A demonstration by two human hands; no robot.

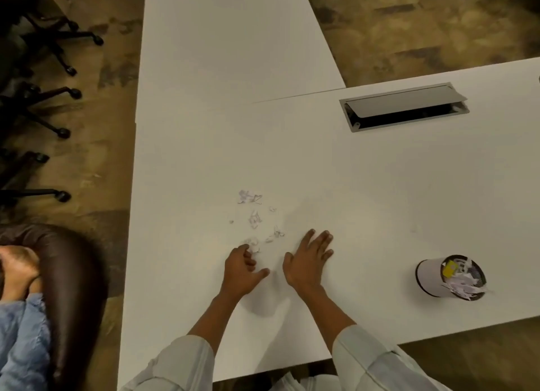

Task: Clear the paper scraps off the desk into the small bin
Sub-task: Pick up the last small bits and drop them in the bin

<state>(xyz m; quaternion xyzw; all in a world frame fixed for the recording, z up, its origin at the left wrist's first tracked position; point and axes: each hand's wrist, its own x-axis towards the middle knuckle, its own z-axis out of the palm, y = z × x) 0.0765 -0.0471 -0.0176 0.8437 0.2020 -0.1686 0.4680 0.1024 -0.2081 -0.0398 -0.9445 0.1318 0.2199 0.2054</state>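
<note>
Several small white paper scraps (254, 217) lie scattered on the white desk (365, 186), just ahead of my hands. My left hand (242, 269) rests on the desk with its fingers curled at the nearest scraps; whether it holds any I cannot tell. To its right, my right hand (309, 259) lies flat and open, palm down, holding nothing. The small white bin (432, 276) stands far to the right near the front edge, tipped toward me and full of paper scraps with one yellow piece.
An open cable hatch (404, 107) is sunk into the desk at the back right. A second white table (228, 45) joins at the back. Office chair bases (43, 110) stand on the floor to the left, and a person sits at the lower left (26, 303).
</note>
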